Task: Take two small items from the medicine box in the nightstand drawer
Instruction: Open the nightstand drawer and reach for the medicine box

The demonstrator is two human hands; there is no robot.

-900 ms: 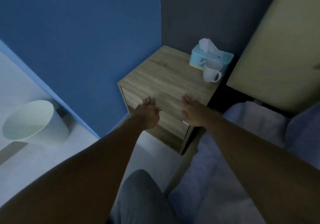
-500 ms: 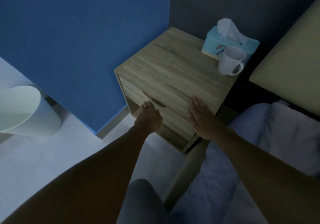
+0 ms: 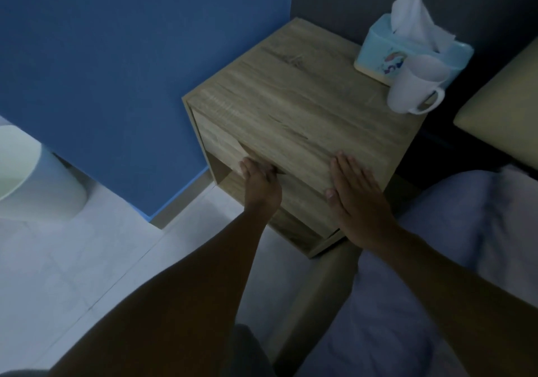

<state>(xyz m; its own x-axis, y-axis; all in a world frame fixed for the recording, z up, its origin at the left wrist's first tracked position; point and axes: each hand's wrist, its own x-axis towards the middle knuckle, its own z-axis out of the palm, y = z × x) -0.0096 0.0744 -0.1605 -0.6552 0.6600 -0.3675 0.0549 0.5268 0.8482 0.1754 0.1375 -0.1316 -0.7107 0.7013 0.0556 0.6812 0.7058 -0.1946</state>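
Reaching down over a wooden nightstand [image 3: 302,120], the person has both bare arms stretched forward in a dim room. The left hand [image 3: 260,187] is at the front of the drawer [image 3: 221,146], its fingers [image 3: 250,170] hooked into the dark recess at the drawer's upper edge, so the grip is curled closed on the drawer front. The right hand [image 3: 356,199] lies flat and open, palm down, on the near right corner of the nightstand top, fingers spread and holding nothing. The drawer looks shut or barely out (the gloom makes it hard to tell), and the medicine box with its small items is hidden from view, presumably behind that front. At the far right corner of the top stands a pale blue tissue box [image 3: 378,56] with a white tissue sticking up, and a white mug [image 3: 412,88] just in front of it, touching or nearly so. To the left, on the pale tiled floor, sits a light-coloured bin [image 3: 37,184] against the blue wall [image 3: 131,56]. Bedding [image 3: 465,231] lies to the right
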